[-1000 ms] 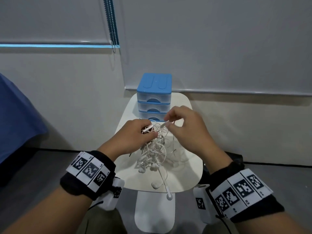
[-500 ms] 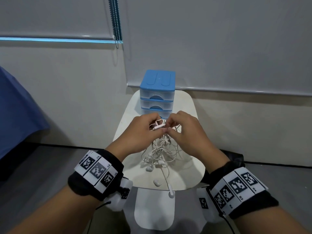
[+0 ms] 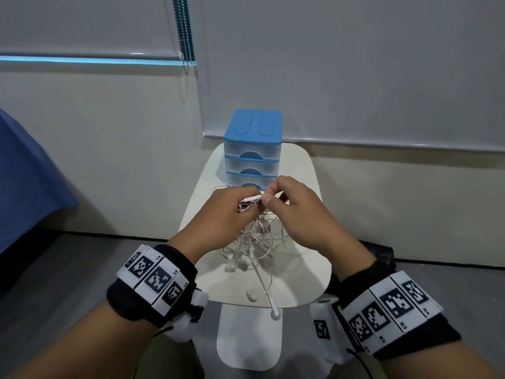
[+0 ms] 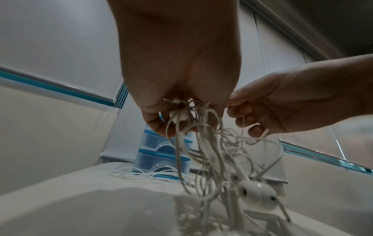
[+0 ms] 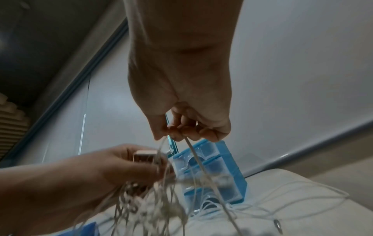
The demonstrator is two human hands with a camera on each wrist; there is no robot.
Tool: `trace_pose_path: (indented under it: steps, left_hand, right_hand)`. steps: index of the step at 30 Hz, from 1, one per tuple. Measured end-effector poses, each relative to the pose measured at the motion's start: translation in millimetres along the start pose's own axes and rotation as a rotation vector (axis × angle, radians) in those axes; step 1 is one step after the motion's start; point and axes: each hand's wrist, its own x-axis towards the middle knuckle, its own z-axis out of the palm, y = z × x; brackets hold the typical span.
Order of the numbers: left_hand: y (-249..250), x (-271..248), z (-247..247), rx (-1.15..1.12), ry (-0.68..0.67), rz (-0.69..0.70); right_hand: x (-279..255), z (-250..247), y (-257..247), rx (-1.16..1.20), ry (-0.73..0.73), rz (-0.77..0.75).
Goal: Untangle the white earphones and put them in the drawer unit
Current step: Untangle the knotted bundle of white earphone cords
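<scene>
Both hands hold the white earphones [image 3: 257, 236] above the small white table [image 3: 306, 272], and they are now raised higher than half a second ago. Left hand [image 3: 224, 212] grips the top of the tangled bundle with curled fingers. Right hand [image 3: 297, 212] pinches a cable, close against the left one as before. Loops hang down to the table. Behind stands the blue drawer unit [image 3: 252, 149], all drawers closed.
</scene>
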Motion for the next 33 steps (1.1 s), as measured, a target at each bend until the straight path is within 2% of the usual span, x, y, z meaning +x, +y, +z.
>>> trace_pose_path:
  steps: [3, 8, 12, 17, 24, 27, 33]
  left_hand:
    - [-4, 1, -1, 0.064, 0.013, 0.005]
    - [-11, 0, -4, 0.143, 0.012, -0.013]
    - [-8, -4, -5, 0.071, 0.041, -0.007]
    - [-6, -6, -5, 0.048, 0.037, -0.032]
    - [-10, -9, -8, 0.047, 0.033, -0.078]
    - [-8, -9, -10, 0.015, 0.034, -0.112]
    - [-7, -7, -11, -0.009, 0.071, -0.151]
  right_hand:
    - [1, 0, -5, 0.044, 0.021, 0.016]
    - [2, -15, -13, -0.028, 0.049, -0.014]
    - [5, -31, -26, -0.008, 0.276, -0.186]
    - [10, -50, -41, 0.114, 0.581, -0.234]
    - [5, -67, -50, 0.236, 0.691, -0.214]
    - [8, -71, -41, 0.167, 0.646, -0.151]
    - [0, -56, -11, -0.257, 0.245, 0.215]
